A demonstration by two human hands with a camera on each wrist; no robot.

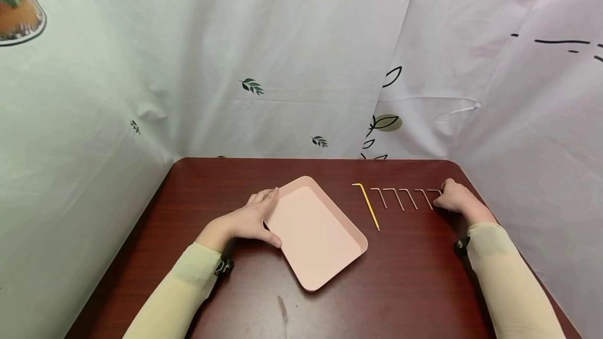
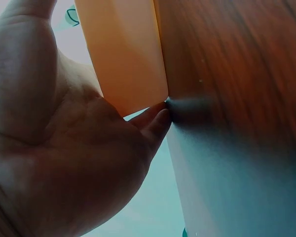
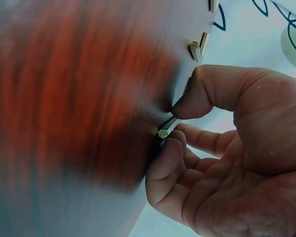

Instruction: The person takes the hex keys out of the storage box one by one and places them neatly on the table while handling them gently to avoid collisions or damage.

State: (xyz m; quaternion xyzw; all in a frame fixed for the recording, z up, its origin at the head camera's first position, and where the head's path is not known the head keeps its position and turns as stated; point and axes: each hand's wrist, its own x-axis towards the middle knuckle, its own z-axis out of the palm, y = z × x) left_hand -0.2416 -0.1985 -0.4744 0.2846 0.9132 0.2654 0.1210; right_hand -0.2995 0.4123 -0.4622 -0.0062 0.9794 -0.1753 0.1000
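Note:
A pink rectangular tray (image 1: 313,234) lies turned at an angle on the table. My left hand (image 1: 249,218) rests at its left corner, thumb and fingers spread along its outer edges; the left wrist view shows fingertips (image 2: 160,121) touching the tray's wall (image 2: 126,54). At the far right, my right hand (image 1: 454,198) pinches a small L-shaped hex key (image 3: 163,133) between thumb and fingers, close to the tabletop. That key is partly hidden by the hand in the head view. Left of it lie several bare-metal hex keys (image 1: 408,199) in a row, then a longer yellow hex key (image 1: 369,205).
Dark red-brown wooden table (image 1: 400,286) with rounded far corners. White printed cloth (image 1: 301,67) hangs around its back and sides. The right arm runs close to the table's right edge. A pale streak (image 1: 282,308) marks the tabletop near the front.

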